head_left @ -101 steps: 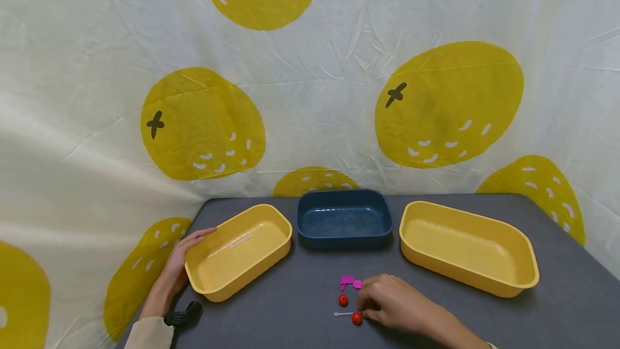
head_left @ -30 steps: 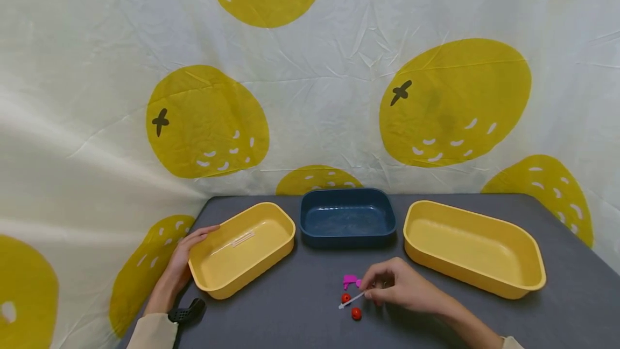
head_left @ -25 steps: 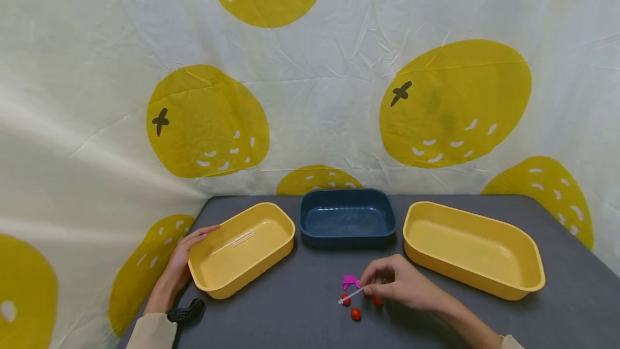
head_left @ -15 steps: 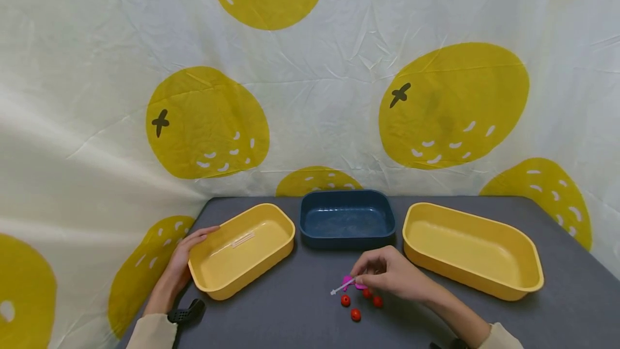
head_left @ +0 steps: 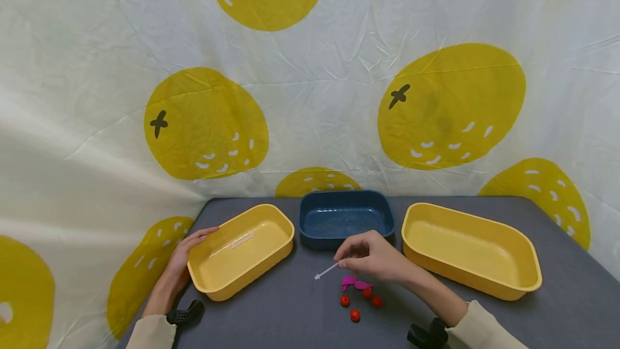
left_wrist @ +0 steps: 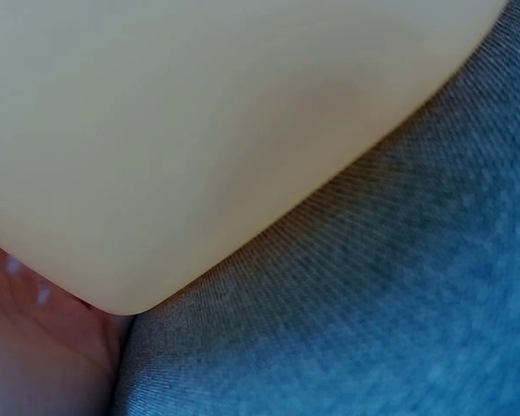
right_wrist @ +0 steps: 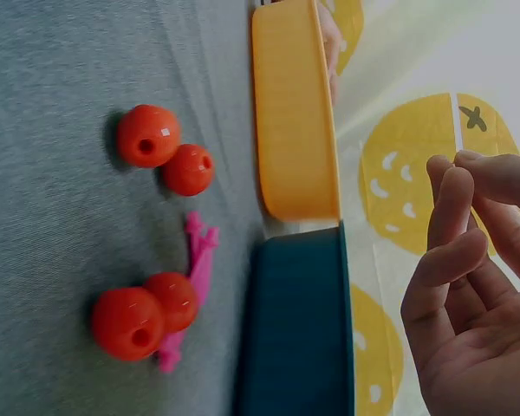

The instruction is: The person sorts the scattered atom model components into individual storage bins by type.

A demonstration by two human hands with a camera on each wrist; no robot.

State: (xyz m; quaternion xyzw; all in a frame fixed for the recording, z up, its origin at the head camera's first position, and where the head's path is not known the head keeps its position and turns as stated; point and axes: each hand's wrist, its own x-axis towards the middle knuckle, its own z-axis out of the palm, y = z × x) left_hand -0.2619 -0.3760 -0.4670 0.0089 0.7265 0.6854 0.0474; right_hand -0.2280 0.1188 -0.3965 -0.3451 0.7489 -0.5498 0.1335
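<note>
My right hand pinches a thin white plastic stick with a small notched end between thumb and fingertips, above the table. In the right wrist view the stick stands up from the fingertips. Below that hand lie several red beads with holes, beside a small bright pink plastic piece. My left hand rests against the outer left side of the left yellow bin, fingers straight along its rim; its thumb is hidden. Some pale thin sticks lie inside that bin.
A dark blue bin stands at the back middle of the grey table. Another yellow bin is at the right, angled. A white curtain printed with yellow fruit hangs behind the table.
My right hand has lifted the white stick from among the red beads and carried it left and away from me, uncovering beads and the pink piece. My left hand has stayed put.
</note>
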